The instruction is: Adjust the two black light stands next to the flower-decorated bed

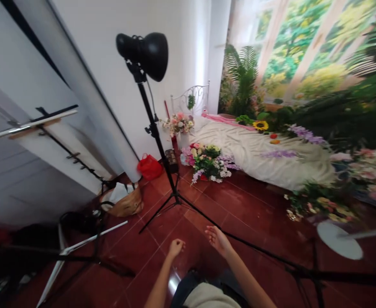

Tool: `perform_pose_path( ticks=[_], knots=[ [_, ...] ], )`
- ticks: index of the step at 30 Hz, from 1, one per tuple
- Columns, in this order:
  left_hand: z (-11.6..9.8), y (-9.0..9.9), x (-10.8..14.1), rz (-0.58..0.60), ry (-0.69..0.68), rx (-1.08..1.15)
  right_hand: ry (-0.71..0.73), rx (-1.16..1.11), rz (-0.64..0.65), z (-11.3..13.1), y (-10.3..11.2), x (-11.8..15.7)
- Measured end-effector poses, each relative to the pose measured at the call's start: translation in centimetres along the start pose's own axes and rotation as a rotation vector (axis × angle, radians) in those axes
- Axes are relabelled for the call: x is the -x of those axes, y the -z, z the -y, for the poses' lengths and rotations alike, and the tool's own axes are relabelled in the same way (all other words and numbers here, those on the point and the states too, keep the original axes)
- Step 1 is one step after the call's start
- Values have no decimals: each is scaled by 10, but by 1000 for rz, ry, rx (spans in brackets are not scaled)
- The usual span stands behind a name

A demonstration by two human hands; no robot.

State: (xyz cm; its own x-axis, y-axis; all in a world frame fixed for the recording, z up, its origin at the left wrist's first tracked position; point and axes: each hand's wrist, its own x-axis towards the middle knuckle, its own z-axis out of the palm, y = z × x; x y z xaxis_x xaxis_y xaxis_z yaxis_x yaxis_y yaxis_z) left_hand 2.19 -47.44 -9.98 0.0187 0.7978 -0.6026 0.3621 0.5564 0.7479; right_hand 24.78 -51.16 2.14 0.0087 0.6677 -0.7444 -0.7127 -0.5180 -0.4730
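Observation:
Both my hands hang in front of my body above the dark red tiled floor [149,261]. My left hand [176,247] is loosely closed, its fingers curled in, and I see nothing in it. To its right, my right hand [216,239] has its fingers apart and slightly bent, with nothing held. Nearest to both hands is a black light stand [157,141] with its tripod legs spread beyond them. A black lamp head [145,53] sits on top, tilted down to the right. Neither hand touches the stand.
A bed [255,158] with cream cloth and artificial flowers stands at the right. Bouquets [210,162] lie on the floor beside it. A red bag [149,167] and a woven basket [127,201] sit left. White stand legs [88,244] and a white round base [338,241] flank me.

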Motion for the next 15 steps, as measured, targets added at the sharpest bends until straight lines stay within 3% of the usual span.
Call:
perform_pose_path(
  ticks=[7, 12, 15],
  knots=[
    [-67, 45, -31, -54, -307, 199, -59, 151, 132, -8, -78, -49],
    [-126, 85, -81, -159, -499, 173, -89, 240, 217, 24, -130, -98],
    [-178, 111, -123, -272, -599, 225, -91, 341, 276, 57, -169, -136]
  ],
)
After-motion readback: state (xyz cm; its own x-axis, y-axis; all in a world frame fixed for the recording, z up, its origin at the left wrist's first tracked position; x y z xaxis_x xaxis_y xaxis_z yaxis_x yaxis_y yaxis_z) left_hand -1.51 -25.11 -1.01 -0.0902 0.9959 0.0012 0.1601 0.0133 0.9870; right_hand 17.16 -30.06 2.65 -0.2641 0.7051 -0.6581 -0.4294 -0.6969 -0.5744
